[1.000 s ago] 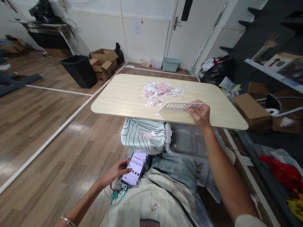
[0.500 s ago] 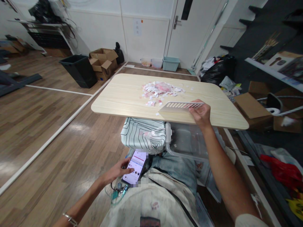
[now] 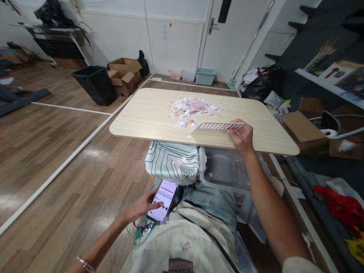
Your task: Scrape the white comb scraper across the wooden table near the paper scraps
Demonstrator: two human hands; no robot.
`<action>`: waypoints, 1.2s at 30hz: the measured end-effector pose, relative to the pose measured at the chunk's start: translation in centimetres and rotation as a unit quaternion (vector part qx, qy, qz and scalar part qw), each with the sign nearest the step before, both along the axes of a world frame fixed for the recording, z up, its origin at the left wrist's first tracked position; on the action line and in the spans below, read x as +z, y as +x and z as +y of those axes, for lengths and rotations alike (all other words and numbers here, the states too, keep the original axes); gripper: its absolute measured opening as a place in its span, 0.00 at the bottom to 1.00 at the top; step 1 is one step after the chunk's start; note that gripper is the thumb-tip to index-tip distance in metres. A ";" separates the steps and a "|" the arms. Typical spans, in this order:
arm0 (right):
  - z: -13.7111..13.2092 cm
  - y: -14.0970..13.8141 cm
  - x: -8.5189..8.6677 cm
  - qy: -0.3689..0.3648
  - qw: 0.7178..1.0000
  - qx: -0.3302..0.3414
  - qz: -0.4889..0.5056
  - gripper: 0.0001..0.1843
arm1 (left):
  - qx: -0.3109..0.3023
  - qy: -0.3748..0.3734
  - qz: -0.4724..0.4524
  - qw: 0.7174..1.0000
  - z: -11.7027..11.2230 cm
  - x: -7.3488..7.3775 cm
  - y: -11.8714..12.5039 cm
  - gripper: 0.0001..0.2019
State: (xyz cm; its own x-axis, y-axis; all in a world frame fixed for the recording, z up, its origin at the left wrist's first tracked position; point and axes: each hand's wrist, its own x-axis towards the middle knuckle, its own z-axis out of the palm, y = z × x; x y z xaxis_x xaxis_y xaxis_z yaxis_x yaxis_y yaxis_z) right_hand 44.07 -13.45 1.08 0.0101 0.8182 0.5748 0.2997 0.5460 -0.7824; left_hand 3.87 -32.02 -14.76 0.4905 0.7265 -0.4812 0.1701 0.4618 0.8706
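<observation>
My left hand (image 3: pixel 146 206) is closed round a smartphone (image 3: pixel 162 199) above my lap, its thumb lying over the lit screen. Keys on a teal strap (image 3: pixel 143 230) hang below the phone. My right hand (image 3: pixel 241 134) grips the right end of a thin pale slotted board (image 3: pixel 210 129), held tilted at the near side of the wooden tabletop (image 3: pixel 139 113). Left of and beyond that board lies a heap of small white and pink paper scraps (image 3: pixel 193 106). A few loose scraps lie between the heap and the board.
Under the near table edge are a patterned pale-green case (image 3: pixel 172 163) and a clear plastic bin (image 3: pixel 227 168). A black trash can (image 3: pixel 95 85) and cardboard boxes (image 3: pixel 125 74) stand at the back left. An open carton (image 3: pixel 305 125) and a shelf (image 3: pixel 327 87) are on the right.
My left thumb has shifted slightly to the right over the phone screen. The right hand and the slotted board stay in place.
</observation>
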 end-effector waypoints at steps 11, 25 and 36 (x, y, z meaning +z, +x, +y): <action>0.1 0.0 -0.1 -0.003 1.000 0.007 0.006 0.12 | 0.075 -0.004 0.054 0.996 -0.5 0.7 2.0 0.34; -0.1 0.0 0.0 -0.004 1.000 0.006 0.002 0.11 | 0.071 0.009 0.093 0.993 -0.4 1.1 2.5 0.37; 0.0 0.0 -0.1 -0.014 1.000 -0.003 0.005 0.13 | 0.070 -0.001 0.072 0.995 -0.4 2.1 2.2 0.36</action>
State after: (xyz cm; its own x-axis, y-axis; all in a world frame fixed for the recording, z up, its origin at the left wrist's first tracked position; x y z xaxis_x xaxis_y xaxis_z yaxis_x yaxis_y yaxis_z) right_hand 44.09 -13.43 1.02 0.0204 0.8337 0.5519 0.2945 0.5225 -0.8002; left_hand 6.11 -32.42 -12.66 0.3111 0.7815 -0.5409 0.2262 0.4919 0.8408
